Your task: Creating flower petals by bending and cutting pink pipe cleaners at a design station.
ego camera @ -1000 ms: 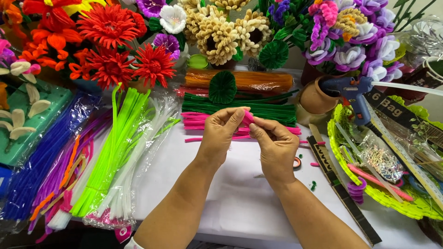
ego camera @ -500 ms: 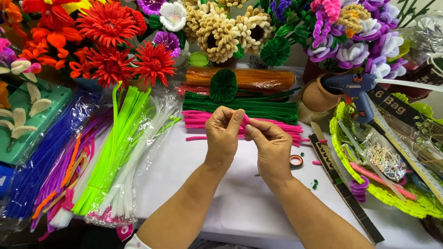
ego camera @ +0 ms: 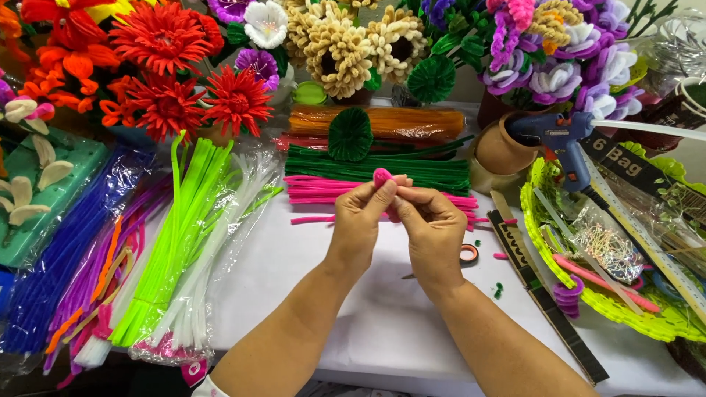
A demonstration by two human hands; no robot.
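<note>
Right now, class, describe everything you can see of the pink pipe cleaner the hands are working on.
The pink pipe cleaner looks fuzzy and soft, its visible end curled into a small rounded loop. It is held above the white table, in front of the pile of pink stems. The left hand pinches it from the left, the right hand from the right; the rest is hidden behind the fingers.

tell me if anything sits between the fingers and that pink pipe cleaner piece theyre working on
Nothing visible does. The left hand and right hand both already pinch the pink pipe cleaner piece directly, raised above the white table. The pink stem bundle lies behind, not between.
</note>
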